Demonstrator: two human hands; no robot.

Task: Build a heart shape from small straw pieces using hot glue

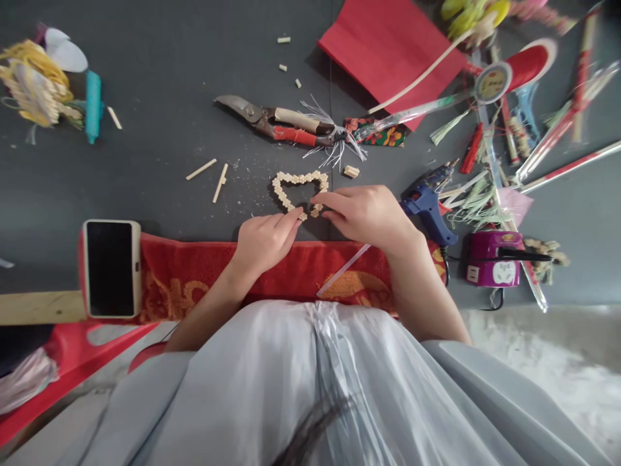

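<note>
A heart-shaped outline of small knobbly cream pieces [278, 188] lies on the dark table in front of me, with a gap at its lower tip. My left hand [264, 241] is closed, its fingertips pinching the heart's lower left end. On the other side, my right hand [372, 213] pinches the right strand near its lower end, hiding part of it. A small bundle of cream sticks [351, 171] sits just beyond my right hand. Pruning shears [279, 123] with a red-wrapped handle lie past the heart. To the right rests a blue glue gun [427, 206].
Thin cream sticks [220, 183] and short cut bits [284, 40] are scattered about. A red paper sheet [388, 52], a red ribbon spool [526, 68] and a purple power socket [492, 259] occupy the right. A phone [112, 268] lies on the red towel [189, 272] at the near edge.
</note>
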